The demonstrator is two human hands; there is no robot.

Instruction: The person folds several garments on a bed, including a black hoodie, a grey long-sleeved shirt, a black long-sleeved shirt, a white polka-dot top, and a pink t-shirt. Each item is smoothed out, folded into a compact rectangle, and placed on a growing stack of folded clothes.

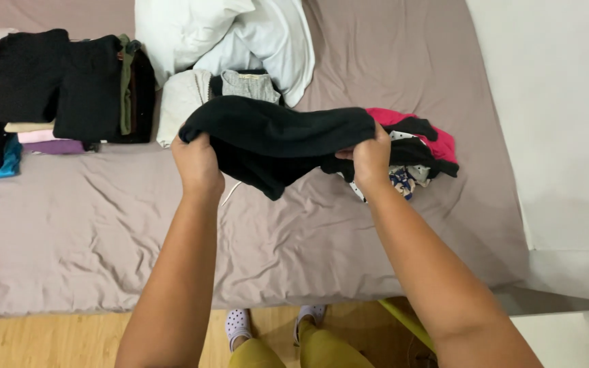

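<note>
I hold a black garment stretched between my hands above the mauve bed sheet, my left hand with fingers clamped on its edge at nine o'clock and my right hand with fingers pinched shut on the edge at three o'clock. Just past my right hand, at three o'clock, lies a heap of pink and black clothes; folded dark clothes sit at ten o'clock, a white pillow at twelve.
</note>
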